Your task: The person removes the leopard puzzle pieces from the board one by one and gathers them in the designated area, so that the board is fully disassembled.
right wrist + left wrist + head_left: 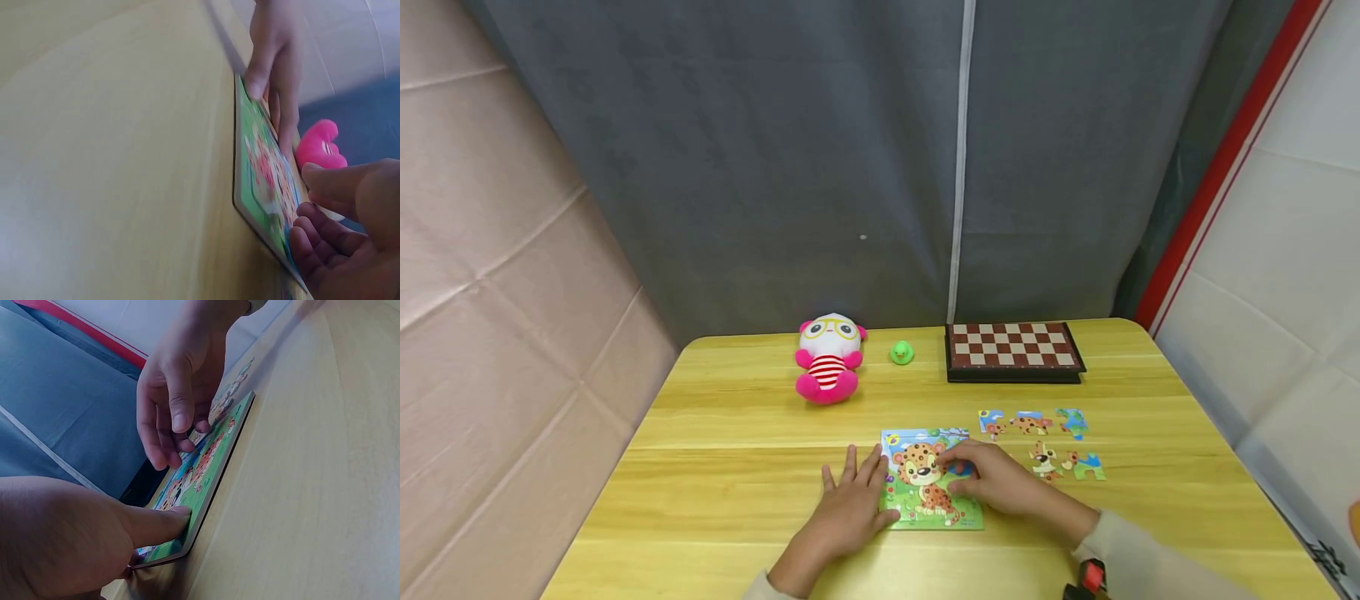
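A square leopard jigsaw board [934,507] lies flat on the table, showing a spotted cub on green grass. My left hand [850,512] rests along its left side with fingers spread and fairly straight. In the left wrist view the left thumb [159,525] lies on the board's green border. My right hand [996,479] hovers over the board's right part, fingers loosely bent. The right wrist view shows its thumb [334,184] apart from the fingers, with nothing seen between them. Right of the board lie several loose jigsaw pieces [1032,422], in two rows.
Behind the board sit a pink and white plush panda [827,371], a small green rubber duck [902,353] and a brown checkered chessboard box [1013,348]. A grey curtain [775,167] hangs beyond the wooden table [700,475].
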The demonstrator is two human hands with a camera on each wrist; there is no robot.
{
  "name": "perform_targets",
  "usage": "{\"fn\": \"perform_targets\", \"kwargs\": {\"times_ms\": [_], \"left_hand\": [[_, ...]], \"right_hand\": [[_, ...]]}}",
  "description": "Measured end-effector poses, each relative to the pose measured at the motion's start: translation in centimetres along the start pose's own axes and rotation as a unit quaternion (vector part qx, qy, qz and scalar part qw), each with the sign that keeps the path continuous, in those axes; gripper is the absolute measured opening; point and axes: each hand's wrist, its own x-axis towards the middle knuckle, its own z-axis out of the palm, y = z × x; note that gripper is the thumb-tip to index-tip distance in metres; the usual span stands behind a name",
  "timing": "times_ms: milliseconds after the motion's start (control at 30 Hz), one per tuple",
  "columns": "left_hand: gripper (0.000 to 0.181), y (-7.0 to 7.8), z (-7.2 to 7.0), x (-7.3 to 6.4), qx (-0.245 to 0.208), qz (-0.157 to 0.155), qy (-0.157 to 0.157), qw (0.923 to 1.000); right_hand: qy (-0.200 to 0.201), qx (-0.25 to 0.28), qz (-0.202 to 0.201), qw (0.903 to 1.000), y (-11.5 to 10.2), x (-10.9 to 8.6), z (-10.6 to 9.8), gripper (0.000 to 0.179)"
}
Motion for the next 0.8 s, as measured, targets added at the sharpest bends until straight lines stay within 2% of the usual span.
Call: {"fn": "perform_targets", "kwargs": {"times_ms": [233,533,800], "left_hand": [[0.084,0.0,-0.1,0.0,0.000,0.002,0.003,1.0000],[0.084,-0.1,0.0,0.1,0.003,0.003,0.003,1.0000],[0.084,-0.1,0.0,0.1,0.007,0.003,0.004,1.0000]], "right_hand": [[-0.010,-0.002,-0.003,0.9999,-1.2,1.3,1.9,0.035],[0.009,0.019,0.001,0.9998,-2.3,2.7,4.6,0.037],[0.020,-0.006,-0.008,0.9998,-2.8,2.8,5.8,0.040]]}}
